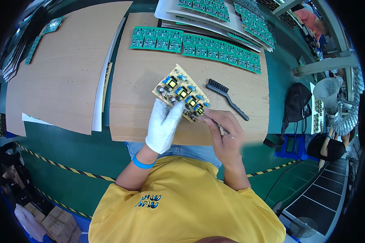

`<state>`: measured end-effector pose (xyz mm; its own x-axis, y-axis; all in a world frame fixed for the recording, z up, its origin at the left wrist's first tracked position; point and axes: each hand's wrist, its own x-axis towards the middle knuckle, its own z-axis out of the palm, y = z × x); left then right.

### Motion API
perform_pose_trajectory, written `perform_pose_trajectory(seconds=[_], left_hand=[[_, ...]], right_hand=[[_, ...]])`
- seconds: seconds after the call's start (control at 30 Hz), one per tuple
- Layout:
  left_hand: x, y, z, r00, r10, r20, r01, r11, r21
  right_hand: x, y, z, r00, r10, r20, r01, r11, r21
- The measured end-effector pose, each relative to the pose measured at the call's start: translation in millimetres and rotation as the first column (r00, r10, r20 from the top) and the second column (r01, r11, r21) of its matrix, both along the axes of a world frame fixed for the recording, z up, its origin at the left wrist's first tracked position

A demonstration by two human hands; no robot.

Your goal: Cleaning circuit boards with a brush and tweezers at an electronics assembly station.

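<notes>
**Closely Working a Circuit Board Between Two Hands**

Nearest the camera, both forearms are reaching up from a yellow shirt (182,206) toward the desk. The left hand (164,125), wearing a white glove and a blue wristband (142,163), is closing its fingers on the lower edge of a tan circuit board (181,92), holding it tilted just above the brown sheet (150,101). The right hand (223,135), bare, is pinching a thin metal tool (225,130) in narrowed fingers, its tip touching the board's near right corner.

Just beside the board, to the right, a black brush (226,97) is lying on the sheet. Farther back, a row of green panels (198,46) is stretching across the sheet, with more green boards stacked on white trays (215,16) behind. The green desk (278,77) is showing around the sheets, and another person (330,146) is sitting at the far right.
</notes>
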<state>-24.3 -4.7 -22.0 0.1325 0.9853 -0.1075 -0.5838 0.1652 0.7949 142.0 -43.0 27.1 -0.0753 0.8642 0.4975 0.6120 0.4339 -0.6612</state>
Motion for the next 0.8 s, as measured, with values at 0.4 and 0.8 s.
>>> perform_pose_trajectory(seconds=[0.4,0.8], left_hand=[[-1.6,2.0,1.0,1.000,-0.017,-0.007,0.017,1.000,-0.012],[2.9,-2.5,23.6,0.962,-0.023,0.270,0.047,0.996,-0.082]], right_hand=[[0.3,5.6,-4.3,1.000,0.006,0.009,-0.005,1.000,-0.010],[40.5,9.3,-7.8,0.844,-0.143,-0.517,0.189,0.981,0.038]])
